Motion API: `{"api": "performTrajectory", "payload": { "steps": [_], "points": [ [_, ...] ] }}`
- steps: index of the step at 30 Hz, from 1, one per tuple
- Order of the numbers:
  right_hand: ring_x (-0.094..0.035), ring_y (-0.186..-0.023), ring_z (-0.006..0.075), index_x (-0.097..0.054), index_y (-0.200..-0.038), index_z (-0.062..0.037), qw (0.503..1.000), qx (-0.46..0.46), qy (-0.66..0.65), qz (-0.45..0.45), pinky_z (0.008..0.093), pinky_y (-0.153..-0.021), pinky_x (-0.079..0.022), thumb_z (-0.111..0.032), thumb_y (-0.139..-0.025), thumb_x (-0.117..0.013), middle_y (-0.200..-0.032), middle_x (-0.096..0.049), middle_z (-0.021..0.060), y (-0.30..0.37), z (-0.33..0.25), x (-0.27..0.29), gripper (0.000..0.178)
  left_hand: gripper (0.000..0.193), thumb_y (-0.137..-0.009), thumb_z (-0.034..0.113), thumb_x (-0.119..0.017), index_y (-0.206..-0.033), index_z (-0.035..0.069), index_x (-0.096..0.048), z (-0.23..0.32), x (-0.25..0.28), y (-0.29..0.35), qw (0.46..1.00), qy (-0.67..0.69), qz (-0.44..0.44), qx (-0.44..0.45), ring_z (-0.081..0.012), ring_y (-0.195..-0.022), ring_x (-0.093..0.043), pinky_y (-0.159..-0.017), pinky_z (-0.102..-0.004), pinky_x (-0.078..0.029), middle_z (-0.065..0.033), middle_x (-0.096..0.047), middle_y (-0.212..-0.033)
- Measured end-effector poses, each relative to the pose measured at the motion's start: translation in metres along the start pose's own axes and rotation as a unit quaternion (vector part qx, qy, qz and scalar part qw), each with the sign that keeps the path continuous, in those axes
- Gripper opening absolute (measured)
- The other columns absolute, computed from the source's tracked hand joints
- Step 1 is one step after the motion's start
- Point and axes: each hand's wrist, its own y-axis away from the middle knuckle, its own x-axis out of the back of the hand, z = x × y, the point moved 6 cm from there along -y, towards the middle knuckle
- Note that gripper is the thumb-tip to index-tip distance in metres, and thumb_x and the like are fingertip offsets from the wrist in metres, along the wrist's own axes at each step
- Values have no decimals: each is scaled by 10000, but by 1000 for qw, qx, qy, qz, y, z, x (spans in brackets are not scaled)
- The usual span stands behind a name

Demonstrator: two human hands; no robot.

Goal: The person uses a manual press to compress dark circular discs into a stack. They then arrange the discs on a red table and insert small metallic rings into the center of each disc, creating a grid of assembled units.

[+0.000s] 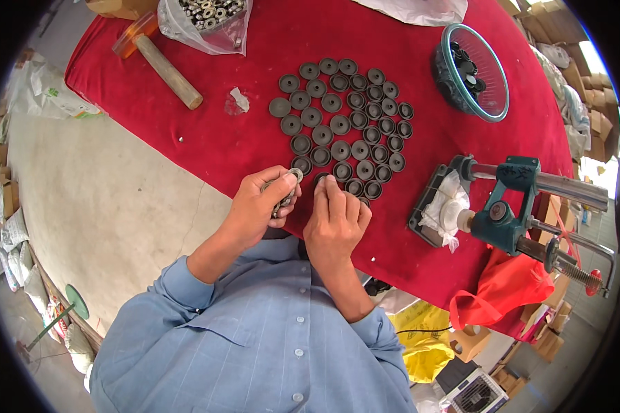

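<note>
head view: the left hand [257, 204] is curled around several metal rings [297, 173], near the right hand [335, 221], whose fingertips touch a dark round cap [319, 177] at the near side of other caps [340, 124] on the red-covered counter [220, 148]; whether they pinch it, i cannot tell.

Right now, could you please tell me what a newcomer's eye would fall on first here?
Probably the red tablecloth, with dark round discs clustered across its middle. At the cluster's near edge, the left hand holds metal rings while the right hand touches another disc. A green press is off to the right.
</note>
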Motion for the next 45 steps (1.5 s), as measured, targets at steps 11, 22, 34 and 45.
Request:
{"api": "performTrajectory", "payload": {
  "steps": [11, 22, 34, 45],
  "points": [
    [-710, -1064, 314, -743, -1188, -2, 889, -31, -455, -53, 382, -878, -585, 74, -832, -760, -1226, -725, 135, -25, 33, 28, 364, 259, -1057, 276, -636, -931, 50, -654, 1, -20, 6, 982, -148, -105, 48, -38, -618, -429, -494, -214, -329, 39, -500, -716],
    [-694, -937, 273, -738, -1063, -51, 964, -100, -239, 62, 389, -816, -555, 34, -815, -813, -1077, -743, 85, -25, 96, 21, 273, 350, -1099, 339, -584, -974, 18, -643, -19, -28, -1, 984, 49, -103, 136, -77, -643, -519, -464, -212, -370, -55, -581, -836],
    [-672, -915, 268, -747, -1071, -54, 987, -50, -146, 32, 403, -839, -518, -10, -841, -812, -1055, -721, 67, -28, 86, 6, 243, 339, -1104, 309, -563, -1106, -13, -666, -21, -25, -2, 978, 127, -95, 136, -75, -627, -523, -442, -196, -379, -74, -602, -886],
    [-652, -1021, 292, -748, -1155, -22, 992, -42, -121, -4, 430, -906, -506, 21, -851, -735, -1152, -690, 86, -19, 81, 5, 308, 322, -1099, 293, -561, -1098, -10, -671, -21, -26, 0, 979, 127, -94, 132, -79, -641, -530, -456, -201, -384, -70, -608, -890]
  ]
}}
